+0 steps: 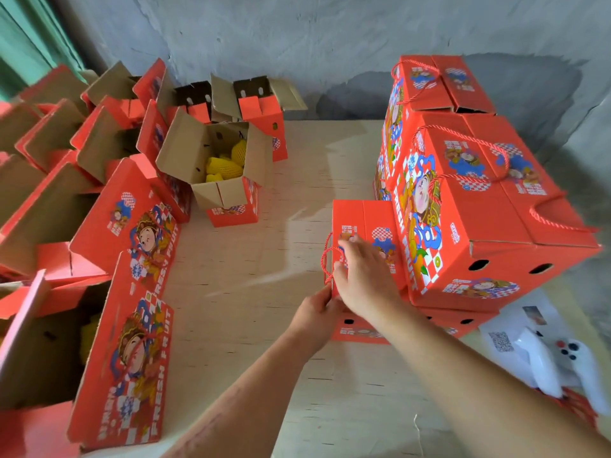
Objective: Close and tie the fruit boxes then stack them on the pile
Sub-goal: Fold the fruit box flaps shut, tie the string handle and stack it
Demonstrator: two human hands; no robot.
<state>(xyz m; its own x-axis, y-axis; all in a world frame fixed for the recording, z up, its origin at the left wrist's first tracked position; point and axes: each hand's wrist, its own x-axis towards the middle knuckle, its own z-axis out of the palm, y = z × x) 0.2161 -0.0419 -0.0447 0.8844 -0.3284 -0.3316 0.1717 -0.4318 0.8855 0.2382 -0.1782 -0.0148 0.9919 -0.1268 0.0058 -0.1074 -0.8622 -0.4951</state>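
Note:
A closed red fruit box [373, 223] with a printed top stands on the wooden table beside the pile of closed boxes [479, 206] at the right. A red twisted cord [326, 259] loops off its left edge. My right hand [360, 276] lies on the box top with its fingers curled at that cord. My left hand [317, 314] grips the box's near left corner from below. The pile's boxes carry tied red rope handles.
Open boxes with raised flaps crowd the left side and back; one [218, 160] shows yellow net-wrapped fruit. A white controller [558, 361] and a paper with a QR code [502, 342] lie at the near right. Bare tabletop [264, 259] runs down the middle.

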